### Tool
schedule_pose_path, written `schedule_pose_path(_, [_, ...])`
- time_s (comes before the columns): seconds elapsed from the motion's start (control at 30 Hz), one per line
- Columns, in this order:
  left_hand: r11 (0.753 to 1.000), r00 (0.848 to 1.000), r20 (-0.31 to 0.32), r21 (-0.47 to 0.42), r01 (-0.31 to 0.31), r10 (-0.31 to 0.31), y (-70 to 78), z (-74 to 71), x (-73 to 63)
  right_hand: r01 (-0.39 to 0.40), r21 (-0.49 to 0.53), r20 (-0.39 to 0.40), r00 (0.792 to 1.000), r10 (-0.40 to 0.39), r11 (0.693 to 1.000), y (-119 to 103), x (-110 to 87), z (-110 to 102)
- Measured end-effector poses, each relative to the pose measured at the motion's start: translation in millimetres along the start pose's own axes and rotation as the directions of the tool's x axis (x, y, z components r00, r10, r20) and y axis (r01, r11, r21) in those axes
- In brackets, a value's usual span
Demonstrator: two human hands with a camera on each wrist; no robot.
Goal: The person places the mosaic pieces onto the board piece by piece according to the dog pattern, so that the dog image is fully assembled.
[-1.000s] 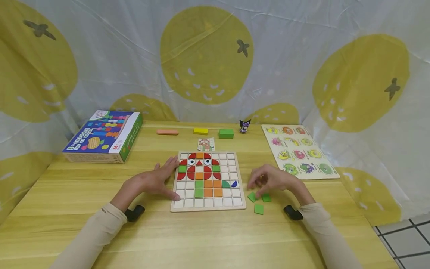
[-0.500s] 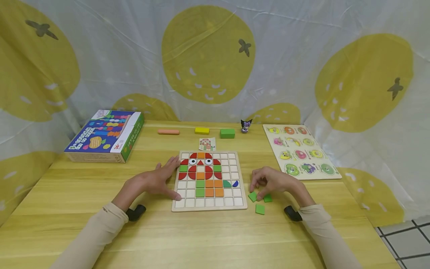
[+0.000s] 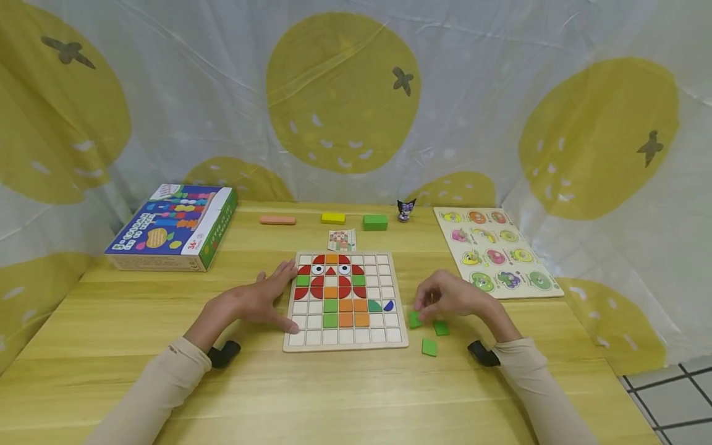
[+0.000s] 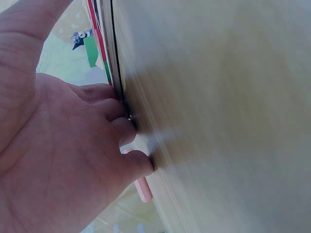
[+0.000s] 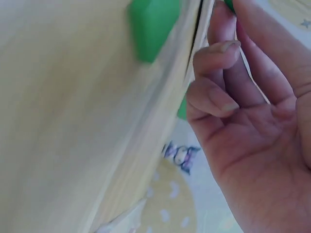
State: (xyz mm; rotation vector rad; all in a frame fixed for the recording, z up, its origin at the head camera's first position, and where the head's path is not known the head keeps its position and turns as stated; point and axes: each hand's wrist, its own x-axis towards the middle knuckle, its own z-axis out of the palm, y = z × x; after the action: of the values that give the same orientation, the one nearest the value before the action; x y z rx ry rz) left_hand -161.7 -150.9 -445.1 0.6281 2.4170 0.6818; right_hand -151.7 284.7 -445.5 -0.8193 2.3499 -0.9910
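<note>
My left hand rests along the left edge of a wooden grid board, thumb on its lower left corner and fingers at the upper left edge. Red, orange, green, white-and-black pieces form an owl-like pattern on it, with a blue half-circle at the right. Just right of the board, my right hand pinches a square green tile between thumb and index finger. At the top of the right wrist view, a bit of that tile shows. Two more green tiles lie on the table beside it.
Behind the board lies a small pattern card. Farther back are a pink stick, a yellow block, a green block and a figurine. A toy box stands left, a fruit puzzle board right.
The right thumb and index finger have closed on the nearest green tile, which has turned and shifted slightly up and left. My left hand stays in place on the board.
</note>
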Motion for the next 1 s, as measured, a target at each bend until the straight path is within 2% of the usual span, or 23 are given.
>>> schedule_pose_path(0.23, [1.0, 1.0, -0.009, -0.004, -0.008, 0.008, -0.3, -0.3, 1.3, 0.086, 0.047, -0.088, 0.993, -0.081, 0.995, -16, 19.3, 11])
schedule_pose_path(0.37, [1.0, 1.0, -0.007, -0.012, -0.014, 0.013, 0.4, 2.5, 0.5, 0.071, 0.072, -0.1, 0.993, -0.064, 0.995, -23, 29.4, 24])
schedule_pose_path(0.53, [1.0, 1.0, -0.015, 0.001, -0.022, 0.022, -1.2, 3.2, -1.1, 0.045, 0.045, -0.102, 0.994, -0.041, 0.998, -29, 37.7, 35])
schedule_pose_path(0.73, [1.0, 1.0, -0.016, 0.014, -0.004, 0.004, -4.9, 3.5, 0.3, 0.057, 0.04, -0.107, 0.993, -0.053, 0.998, -33, 42.7, 40])
schedule_pose_path(1.0, [1.0, 1.0, -0.011, 0.006, -0.013, 0.013, 0.5, 2.3, -1.1, 0.066, -0.006, -0.109, 0.992, -0.066, 0.998, -34, 43.3, 44])
